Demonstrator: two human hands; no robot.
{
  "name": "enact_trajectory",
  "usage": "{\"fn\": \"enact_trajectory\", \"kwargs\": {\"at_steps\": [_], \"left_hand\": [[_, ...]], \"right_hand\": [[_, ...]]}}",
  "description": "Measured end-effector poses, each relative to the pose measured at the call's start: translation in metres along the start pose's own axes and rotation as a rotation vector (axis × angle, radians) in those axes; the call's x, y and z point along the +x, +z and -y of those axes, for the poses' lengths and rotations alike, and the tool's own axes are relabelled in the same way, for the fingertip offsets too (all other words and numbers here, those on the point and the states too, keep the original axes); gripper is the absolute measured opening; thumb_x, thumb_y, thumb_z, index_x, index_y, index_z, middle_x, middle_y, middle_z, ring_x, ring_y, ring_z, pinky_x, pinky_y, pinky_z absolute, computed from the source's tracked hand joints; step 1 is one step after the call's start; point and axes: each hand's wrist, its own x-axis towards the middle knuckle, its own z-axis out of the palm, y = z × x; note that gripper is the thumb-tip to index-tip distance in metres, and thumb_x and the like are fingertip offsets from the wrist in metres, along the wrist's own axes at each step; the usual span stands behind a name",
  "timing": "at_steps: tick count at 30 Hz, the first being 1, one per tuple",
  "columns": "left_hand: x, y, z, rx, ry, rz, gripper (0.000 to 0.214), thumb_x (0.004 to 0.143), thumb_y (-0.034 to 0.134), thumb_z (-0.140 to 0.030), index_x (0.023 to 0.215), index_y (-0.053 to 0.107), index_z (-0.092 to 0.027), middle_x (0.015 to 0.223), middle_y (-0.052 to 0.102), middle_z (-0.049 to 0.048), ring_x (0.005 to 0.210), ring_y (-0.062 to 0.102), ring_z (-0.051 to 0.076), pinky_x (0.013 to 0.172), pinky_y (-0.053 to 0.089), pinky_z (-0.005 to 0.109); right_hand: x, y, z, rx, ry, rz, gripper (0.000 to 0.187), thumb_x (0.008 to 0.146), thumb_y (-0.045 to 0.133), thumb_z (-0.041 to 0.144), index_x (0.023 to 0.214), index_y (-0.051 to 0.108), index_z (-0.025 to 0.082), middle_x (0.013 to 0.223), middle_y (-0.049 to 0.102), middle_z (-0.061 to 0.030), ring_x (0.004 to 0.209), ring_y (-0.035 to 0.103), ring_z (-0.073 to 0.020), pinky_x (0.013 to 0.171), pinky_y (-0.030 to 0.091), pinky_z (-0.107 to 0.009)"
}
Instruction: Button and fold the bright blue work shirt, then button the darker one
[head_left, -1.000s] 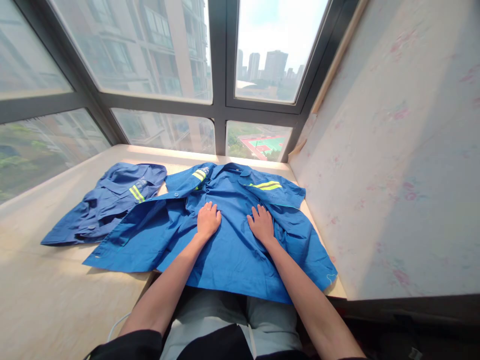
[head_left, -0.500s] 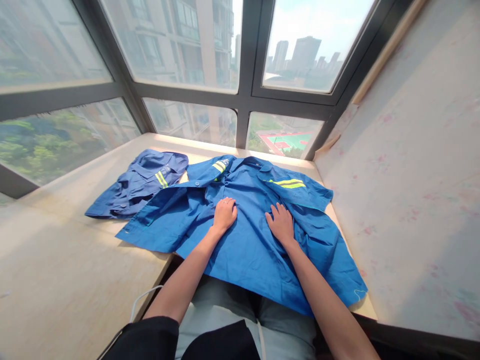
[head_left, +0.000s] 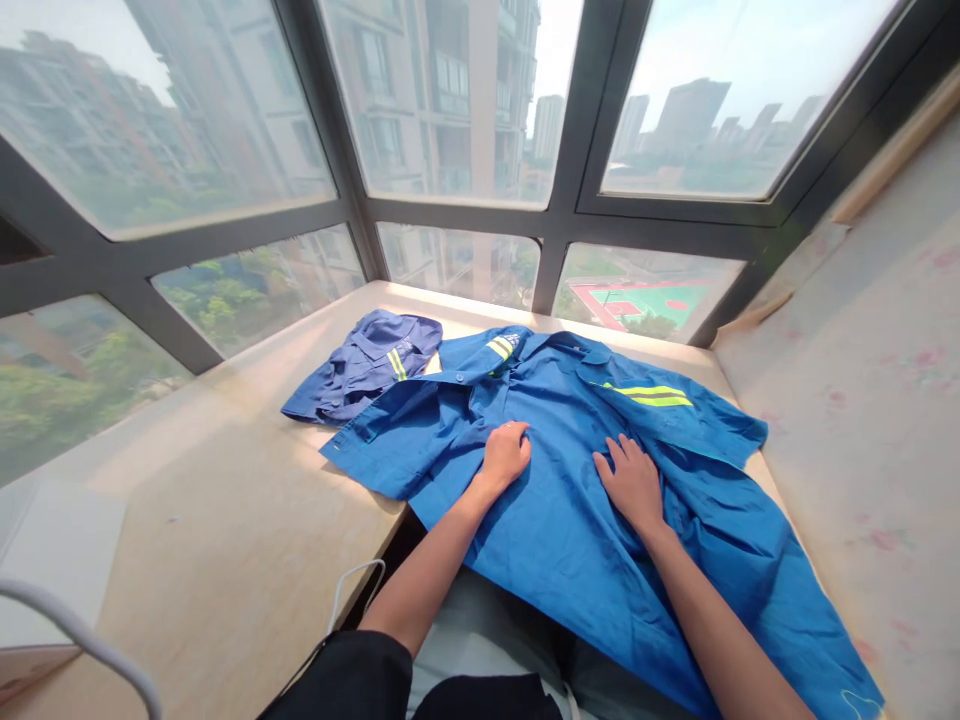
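A blue work jacket [head_left: 555,540] with yellow reflective stripes lies spread open, its lower edge hanging over the table's front edge above my lap. My left hand [head_left: 506,455] presses on the middle of the jacket with curled fingers, closed on the cloth; the fingertips are partly hidden. To its right, my right hand [head_left: 631,482] rests flat on the fabric, fingers apart. Creases run through the cloth around both hands. Behind and left, a folded darker blue garment [head_left: 360,365] with similar stripes touches or lies close to the jacket's left side.
The pale table [head_left: 247,510] runs along the windows [head_left: 457,265]. A white box-like object [head_left: 64,550] stands at the left, with a thick white cable [head_left: 82,630] in front. A thin white cord [head_left: 360,568] hangs by the table edge. A floral wall [head_left: 862,430] bounds the right.
The view has swung left, so the scene sits further right and the white box and cable have come into sight. Both hands stay at about the same places on the jacket.
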Motion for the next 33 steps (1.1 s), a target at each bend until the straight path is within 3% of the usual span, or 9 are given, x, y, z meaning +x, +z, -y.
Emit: {"fn": "enact_trajectory", "kwargs": {"at_steps": [6,11,14,17,21,24,26,30,33], "left_hand": [[-0.013,-0.035,0.007,-0.110,-0.034,-0.014,0.035,0.092,0.050,-0.022,0.122,0.067,-0.020,0.124,0.069,0.0068,0.115,0.065,0.020,0.105,0.054,0.032],[-0.015,-0.087,0.040,-0.147,-0.165,-0.243,0.030,0.089,0.050,-0.021,0.113,0.069,-0.017,0.118,0.071,0.0077,0.112,0.065,0.019,0.107,0.052,0.036],[-0.019,-0.118,0.067,0.029,-0.243,-0.375,0.035,0.088,0.048,-0.020,0.118,0.066,-0.017,0.122,0.068,0.0087,0.118,0.061,0.022,0.113,0.047,0.039],[-0.028,-0.145,0.093,0.294,-0.438,-0.427,0.049,0.087,0.049,-0.025,0.134,0.055,-0.016,0.138,0.058,0.0130,0.137,0.045,0.030,0.117,0.041,0.047],[-0.041,-0.172,0.122,0.544,-0.581,-0.325,0.058,0.083,0.048,-0.023,0.138,0.048,-0.005,0.142,0.051,0.0243,0.143,0.034,0.041,0.116,0.036,0.060],[-0.046,-0.185,0.140,0.627,-0.620,-0.227,0.048,0.084,0.043,-0.024,0.125,0.056,-0.003,0.120,0.063,0.0272,0.131,0.048,0.043,0.104,0.045,0.060],[-0.045,-0.191,0.148,0.576,-0.681,-0.136,0.048,0.084,0.046,-0.031,0.122,0.058,-0.005,0.111,0.066,0.0265,0.113,0.061,0.040,0.091,0.053,0.053],[-0.039,-0.207,0.136,0.442,-0.757,-0.064,0.041,0.084,0.049,-0.033,0.122,0.061,-0.019,0.107,0.071,0.0131,0.101,0.066,0.032,0.084,0.056,0.042],[-0.034,-0.221,0.096,0.436,-0.730,-0.143,0.036,0.085,0.052,-0.034,0.117,0.065,-0.024,0.103,0.072,0.0056,0.101,0.065,0.028,0.089,0.055,0.041]], "right_hand": [[0.000,0.005,-0.006,0.024,-0.026,-0.035,0.058,0.097,0.037,0.046,0.134,0.061,0.009,0.145,0.051,-0.0188,0.136,0.047,-0.0333,0.111,0.039,-0.050],[0.000,0.011,-0.010,0.057,-0.047,-0.075,0.060,0.096,0.035,0.049,0.131,0.062,0.009,0.144,0.052,-0.0201,0.135,0.048,-0.0351,0.110,0.039,-0.052],[0.000,0.012,-0.010,0.082,-0.056,-0.067,0.060,0.096,0.036,0.049,0.131,0.062,0.008,0.144,0.051,-0.0207,0.135,0.047,-0.0355,0.110,0.039,-0.053],[0.001,0.011,-0.012,0.157,-0.048,-0.049,0.058,0.094,0.040,0.048,0.129,0.064,0.008,0.144,0.052,-0.0206,0.136,0.047,-0.0356,0.111,0.038,-0.055],[0.003,0.003,-0.018,0.414,-0.024,-0.008,0.049,0.088,0.048,0.043,0.118,0.069,0.010,0.136,0.059,-0.0169,0.133,0.052,-0.0299,0.115,0.037,-0.050],[-0.001,-0.012,-0.026,0.612,-0.027,0.001,0.045,0.086,0.050,0.041,0.116,0.069,0.014,0.133,0.062,-0.0134,0.127,0.057,-0.0256,0.115,0.040,-0.047],[-0.006,-0.025,-0.032,0.678,-0.023,-0.038,0.043,0.087,0.051,0.042,0.116,0.069,0.016,0.132,0.063,-0.0129,0.125,0.058,-0.0245,0.114,0.042,-0.047],[-0.020,-0.051,-0.052,0.646,-0.013,-0.144,0.042,0.089,0.051,0.043,0.117,0.067,0.016,0.131,0.063,-0.0132,0.126,0.058,-0.0239,0.113,0.042,-0.045],[-0.031,-0.061,-0.077,0.498,0.020,-0.208,0.043,0.088,0.050,0.042,0.119,0.066,0.016,0.134,0.060,-0.0141,0.129,0.054,-0.0254,0.114,0.040,-0.047]]}}
